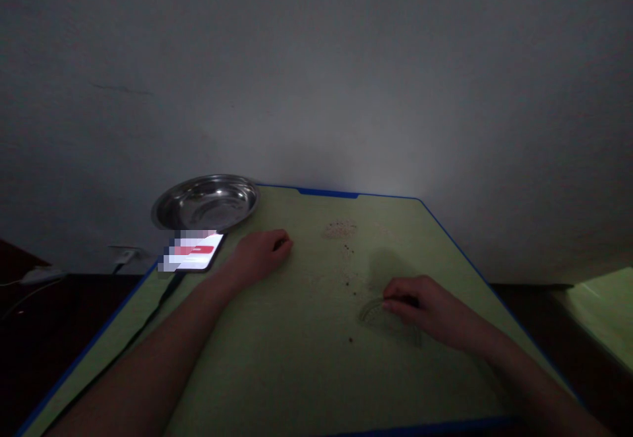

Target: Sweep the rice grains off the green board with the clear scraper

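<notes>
My left hand [262, 251] lies on the green tabletop [277, 358] with its fingers curled in and the thumb against them; whatever is inside, if anything, is hidden. To the right, my right hand [418, 302] pinches the rim of a clear, see-through container [373, 310], whose full shape is hard to make out in the dim light. Between and beyond the hands lies a small patch of pale grains [340, 229] with dark bits in it. Several dark specks [347, 284] are scattered from there toward me, one of them [351, 340] closer to the near edge.
A shiny metal basin [208, 203] stands at the far left corner. Just in front of it lies a lit phone [200, 256], with a black cable or strap [143, 328] running toward me. A grey wall [326, 94] rises behind the blue-edged table.
</notes>
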`<control>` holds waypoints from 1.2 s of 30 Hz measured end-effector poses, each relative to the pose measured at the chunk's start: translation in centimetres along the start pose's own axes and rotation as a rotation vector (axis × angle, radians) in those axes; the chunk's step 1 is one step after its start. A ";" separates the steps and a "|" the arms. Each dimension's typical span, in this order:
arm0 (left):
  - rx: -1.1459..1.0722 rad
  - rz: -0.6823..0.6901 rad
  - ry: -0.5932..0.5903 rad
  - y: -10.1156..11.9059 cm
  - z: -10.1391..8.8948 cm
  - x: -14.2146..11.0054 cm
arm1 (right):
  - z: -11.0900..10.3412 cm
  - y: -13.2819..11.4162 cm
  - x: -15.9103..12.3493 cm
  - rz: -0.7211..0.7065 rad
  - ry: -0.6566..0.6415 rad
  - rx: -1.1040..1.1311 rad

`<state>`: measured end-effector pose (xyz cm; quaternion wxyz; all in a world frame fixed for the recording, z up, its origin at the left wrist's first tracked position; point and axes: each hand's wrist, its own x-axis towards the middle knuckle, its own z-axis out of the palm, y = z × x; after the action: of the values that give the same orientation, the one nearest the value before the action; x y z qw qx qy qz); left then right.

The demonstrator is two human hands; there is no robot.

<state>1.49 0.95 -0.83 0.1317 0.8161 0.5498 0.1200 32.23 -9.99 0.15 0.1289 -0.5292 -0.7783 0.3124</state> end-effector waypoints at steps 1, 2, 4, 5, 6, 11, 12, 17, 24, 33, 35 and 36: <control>-0.001 -0.004 -0.002 0.0 0.0 0.0 | 0.0 -0.2 0.0 0.002 0.000 -0.003; -0.002 -0.007 -0.005 0.1 -0.1 0.0 | 0.1 -0.4 -0.1 0.003 -0.001 -0.005; -0.004 -0.008 -0.006 0.2 -0.1 -0.1 | 0.3 -0.9 -0.1 -0.002 -0.009 -0.011; -0.005 -0.011 -0.007 0.2 -0.2 -0.1 | 0.4 -1.2 -0.1 -0.008 -0.016 -0.016; -0.004 -0.015 -0.006 0.3 -0.2 -0.1 | 0.5 -1.6 -0.2 -0.014 -0.024 -0.022; 0.010 -0.018 -0.006 0.5 -0.3 -0.1 | 0.8 -2.7 -0.7 -0.004 -0.006 -0.034; 0.010 -0.020 -0.007 0.6 -0.3 -0.1 | 0.9 -2.7 -0.8 0.000 0.001 -0.028; 0.016 -0.016 0.010 0.3 -0.1 -0.1 | 1.9 -3.1 -0.5 -0.008 -0.037 -0.020; 0.020 0.003 0.020 0.3 0.1 -0.1 | 4.3 -5.5 -1.6 -0.034 -0.183 0.002; 0.026 -0.005 0.002 0.7 -0.2 -0.2 | 3.3 -5.0 -2.6 -0.017 -0.140 -0.032; 0.023 -0.007 -0.003 0.7 -0.2 -0.2 | 3.0 -4.2 -2.2 0.016 -0.065 -0.028; 0.022 -0.007 -0.006 0.7 -0.2 -0.2 | 3.0 -3.9 -2.0 0.033 -0.035 -0.020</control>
<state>1.91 0.53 -0.40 0.1248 0.8159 0.5534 0.1113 28.55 -13.78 0.49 0.1047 -0.5375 -0.7749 0.3157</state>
